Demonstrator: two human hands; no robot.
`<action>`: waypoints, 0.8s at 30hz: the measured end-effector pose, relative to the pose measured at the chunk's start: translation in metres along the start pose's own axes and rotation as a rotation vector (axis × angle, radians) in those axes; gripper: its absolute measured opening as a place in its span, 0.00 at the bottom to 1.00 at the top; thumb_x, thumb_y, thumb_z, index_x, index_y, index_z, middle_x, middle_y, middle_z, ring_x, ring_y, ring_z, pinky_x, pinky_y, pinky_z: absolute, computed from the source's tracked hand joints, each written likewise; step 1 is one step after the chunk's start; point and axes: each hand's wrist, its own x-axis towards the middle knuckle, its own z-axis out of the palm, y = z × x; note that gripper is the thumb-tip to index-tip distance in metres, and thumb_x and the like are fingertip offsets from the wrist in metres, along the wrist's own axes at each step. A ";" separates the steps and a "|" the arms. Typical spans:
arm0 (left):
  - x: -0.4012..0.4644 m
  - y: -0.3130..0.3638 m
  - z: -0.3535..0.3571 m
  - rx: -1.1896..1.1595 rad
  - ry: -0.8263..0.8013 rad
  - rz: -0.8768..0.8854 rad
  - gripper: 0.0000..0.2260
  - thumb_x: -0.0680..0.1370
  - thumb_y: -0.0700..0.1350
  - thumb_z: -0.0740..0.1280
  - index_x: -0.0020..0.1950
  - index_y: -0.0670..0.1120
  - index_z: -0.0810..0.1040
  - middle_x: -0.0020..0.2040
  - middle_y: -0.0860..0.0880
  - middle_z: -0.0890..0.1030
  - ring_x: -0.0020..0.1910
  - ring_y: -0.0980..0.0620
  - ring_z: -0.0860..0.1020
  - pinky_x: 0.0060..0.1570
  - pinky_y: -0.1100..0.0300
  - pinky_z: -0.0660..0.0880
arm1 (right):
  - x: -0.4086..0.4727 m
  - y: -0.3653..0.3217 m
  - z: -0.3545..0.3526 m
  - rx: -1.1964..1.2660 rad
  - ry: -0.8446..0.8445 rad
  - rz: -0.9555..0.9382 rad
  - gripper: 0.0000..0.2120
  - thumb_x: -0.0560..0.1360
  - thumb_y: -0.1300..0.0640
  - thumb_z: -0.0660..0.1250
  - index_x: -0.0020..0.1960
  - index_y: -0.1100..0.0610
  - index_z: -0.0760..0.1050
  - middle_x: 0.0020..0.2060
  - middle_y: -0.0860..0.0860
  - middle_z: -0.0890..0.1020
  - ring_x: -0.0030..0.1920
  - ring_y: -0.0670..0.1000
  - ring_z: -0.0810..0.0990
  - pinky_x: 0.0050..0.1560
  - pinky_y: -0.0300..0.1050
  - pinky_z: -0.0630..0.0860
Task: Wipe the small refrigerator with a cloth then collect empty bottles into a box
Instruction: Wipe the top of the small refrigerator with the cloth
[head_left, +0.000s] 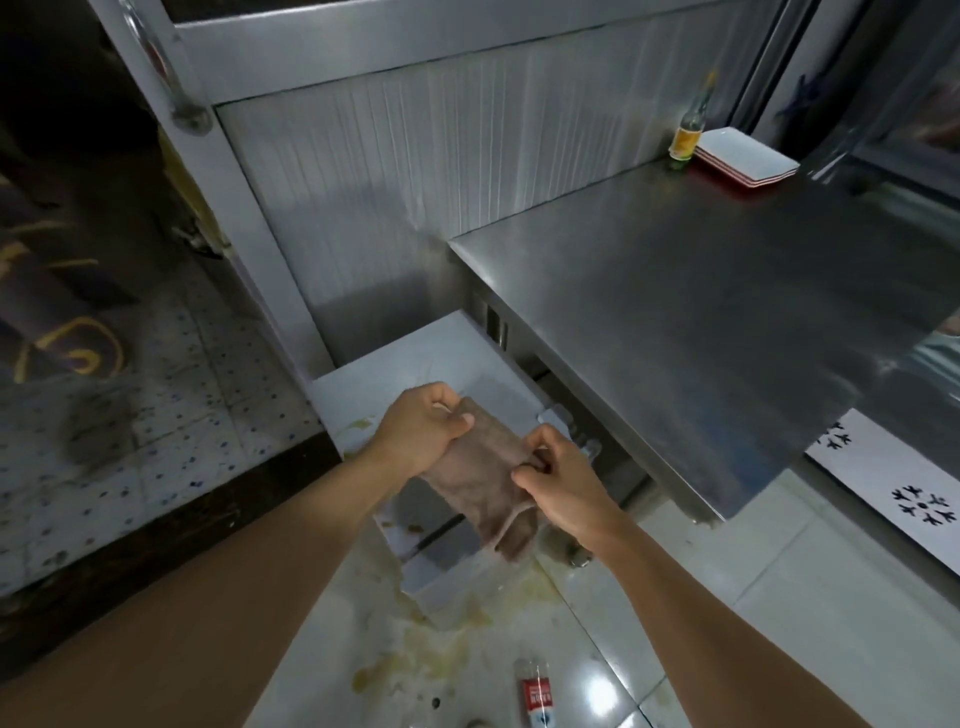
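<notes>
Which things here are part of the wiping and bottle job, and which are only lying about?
Job: cloth, gripped by left hand and right hand; bottle on the floor; bottle on the steel counter.
Lying about: stacked trays; floor stains.

We see a grey stainless-steel counter (701, 312), at its far corner a yellow-labelled glass bottle (688, 124), stacked white rectangular trays (748, 156) just beside it.

Bottle (535, 693) label too blurry to read, base cut off by bottom edge; cloth (485, 480) hides box interior.
</notes>
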 end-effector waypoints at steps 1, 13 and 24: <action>0.011 -0.001 0.002 0.038 0.010 0.003 0.07 0.74 0.40 0.69 0.37 0.46 0.76 0.35 0.48 0.79 0.36 0.52 0.77 0.40 0.60 0.74 | 0.008 0.003 -0.004 -0.030 0.008 -0.002 0.08 0.74 0.67 0.62 0.47 0.56 0.67 0.36 0.50 0.75 0.37 0.49 0.77 0.36 0.41 0.75; 0.119 -0.023 0.028 0.436 -0.031 0.133 0.12 0.72 0.33 0.64 0.44 0.49 0.81 0.43 0.48 0.82 0.45 0.49 0.80 0.47 0.55 0.79 | 0.080 0.034 -0.017 -0.403 0.218 -0.160 0.09 0.75 0.61 0.68 0.54 0.58 0.74 0.47 0.50 0.79 0.46 0.47 0.80 0.48 0.44 0.81; 0.207 -0.070 0.018 0.479 -0.249 0.262 0.18 0.74 0.30 0.62 0.59 0.45 0.77 0.61 0.46 0.76 0.55 0.49 0.78 0.52 0.60 0.76 | 0.144 0.069 0.011 -0.927 0.253 -0.192 0.21 0.71 0.53 0.72 0.61 0.57 0.74 0.66 0.57 0.69 0.65 0.57 0.69 0.60 0.57 0.74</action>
